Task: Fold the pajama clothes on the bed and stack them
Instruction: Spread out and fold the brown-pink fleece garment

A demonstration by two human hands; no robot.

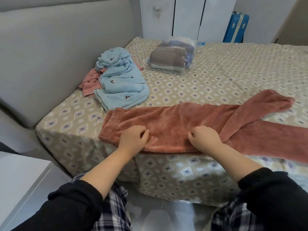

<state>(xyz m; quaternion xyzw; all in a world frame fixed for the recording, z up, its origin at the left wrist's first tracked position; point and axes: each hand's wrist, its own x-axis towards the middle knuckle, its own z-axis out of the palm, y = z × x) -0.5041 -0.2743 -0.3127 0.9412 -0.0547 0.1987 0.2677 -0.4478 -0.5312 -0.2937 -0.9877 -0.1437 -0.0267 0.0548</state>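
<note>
Standing at the foot of the bed (216, 72), the person leans over the pink pajama trousers (183, 120), which lie flat along the near edge, waistband toward nine o'clock and legs crossing toward three o'clock. The left hand (133, 139) rests on the cloth just beside the waistband, and the right hand (205, 139) sits on it near the crotch. Both have their fingers curled in; I cannot tell whether they pinch any fabric underneath. At ten o'clock from the trousers a blue pajama garment (120, 80) lies crumpled over a pink garment (90, 85), near the headboard (50, 55). At twelve o'clock sits a plastic-wrapped bundle (171, 55), and at one o'clock, beyond the bed, a blue suitcase (236, 29).
</note>
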